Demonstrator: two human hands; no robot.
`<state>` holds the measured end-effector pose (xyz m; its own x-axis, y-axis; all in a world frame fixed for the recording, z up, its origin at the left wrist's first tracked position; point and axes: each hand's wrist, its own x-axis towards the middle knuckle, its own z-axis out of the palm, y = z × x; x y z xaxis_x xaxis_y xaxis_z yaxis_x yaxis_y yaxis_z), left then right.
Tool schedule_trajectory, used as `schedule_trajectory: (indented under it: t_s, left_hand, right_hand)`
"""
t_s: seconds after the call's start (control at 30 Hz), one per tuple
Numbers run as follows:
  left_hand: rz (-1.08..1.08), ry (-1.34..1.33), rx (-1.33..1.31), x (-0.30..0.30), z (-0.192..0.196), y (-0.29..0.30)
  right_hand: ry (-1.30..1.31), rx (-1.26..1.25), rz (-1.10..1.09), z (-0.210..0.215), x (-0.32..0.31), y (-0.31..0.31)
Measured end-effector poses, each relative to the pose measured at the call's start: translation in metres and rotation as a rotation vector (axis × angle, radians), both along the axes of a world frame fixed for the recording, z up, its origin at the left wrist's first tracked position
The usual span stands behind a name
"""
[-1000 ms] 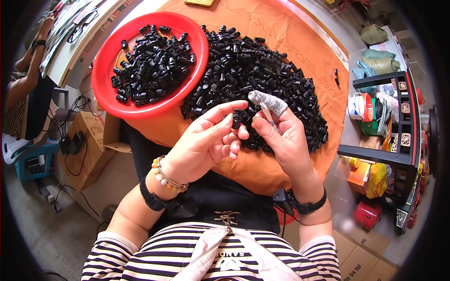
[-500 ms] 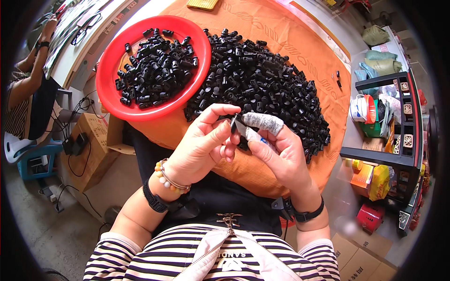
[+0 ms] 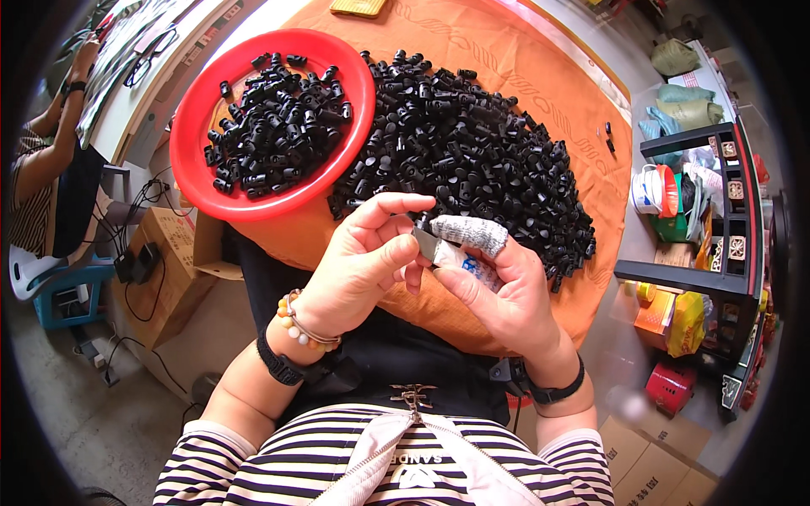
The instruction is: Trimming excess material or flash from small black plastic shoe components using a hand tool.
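Between the fingertips of my left hand (image 3: 359, 257) is a small black plastic cord lock (image 3: 420, 221), partly hidden by the fingers. My right hand (image 3: 510, 291) grips a short flat metal blade (image 3: 428, 245) whose handle is wrapped in white material with blue marks. A grey knitted finger cover (image 3: 471, 232) sits on the right index finger, close against the cord lock. The blade lies just below the cord lock; whether they touch I cannot tell. Beyond both hands spreads a large pile of black cord locks (image 3: 472, 152). More of them lie in a red round tray (image 3: 190, 173) at the left.
An orange cloth (image 3: 582, 93) covers the table, with a few black pieces (image 3: 609, 139) at its right. A yellow object (image 3: 359, 7) lies at the far edge. Right of the table is a black shelf (image 3: 688, 282) with bags. Cardboard box (image 3: 160, 270) and another person's arm (image 3: 63, 143) are at left.
The right hand has turned, so more of the blade and its white wrapping shows. The cord lock has shifted slightly left and down between the fingertips. The pile and tray look the same.
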<state>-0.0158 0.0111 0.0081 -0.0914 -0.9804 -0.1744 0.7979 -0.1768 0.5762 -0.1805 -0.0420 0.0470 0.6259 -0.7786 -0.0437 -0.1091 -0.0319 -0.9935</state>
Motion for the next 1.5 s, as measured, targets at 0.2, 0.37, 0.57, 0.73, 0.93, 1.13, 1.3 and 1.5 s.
schedule_trajectory:
  t_s: [0.2, 0.37, 0.57, 0.73, 0.93, 1.13, 1.3, 1.5]
  left_hand:
    - [-0.046, -0.05, -0.028, 0.003, -0.004, 0.0]
    - [-0.045, -0.07, -0.046, 0.005, -0.007, -0.001]
    - [-0.039, -0.108, -0.056, 0.005, -0.005, -0.001]
    - [-0.051, -0.139, -0.06, 0.006, -0.003, -0.001]
    - [-0.04, -0.088, -0.068, 0.006, -0.003, -0.001]
    - [-0.021, -0.076, -0.073, 0.006, -0.004, -0.001]
    - [-0.023, -0.168, -0.078, 0.01, 0.0, 0.0]
    - [-0.014, -0.206, -0.095, 0.011, 0.001, 0.001]
  right_hand:
    - [0.005, 0.029, 0.007, -0.001, -0.001, 0.0]
    - [-0.001, 0.071, 0.01, -0.001, -0.002, -0.002]
    - [0.034, 0.068, 0.016, -0.001, -0.002, 0.0]
    - [0.07, 0.055, 0.024, 0.0, -0.002, 0.0]
    - [0.023, 0.043, 0.009, 0.002, 0.001, 0.0]
    - [0.031, 0.056, 0.087, 0.005, -0.002, 0.0]
    - [0.031, 0.052, 0.037, 0.005, 0.0, 0.002]
    - [0.093, 0.054, 0.132, 0.012, -0.003, -0.001]
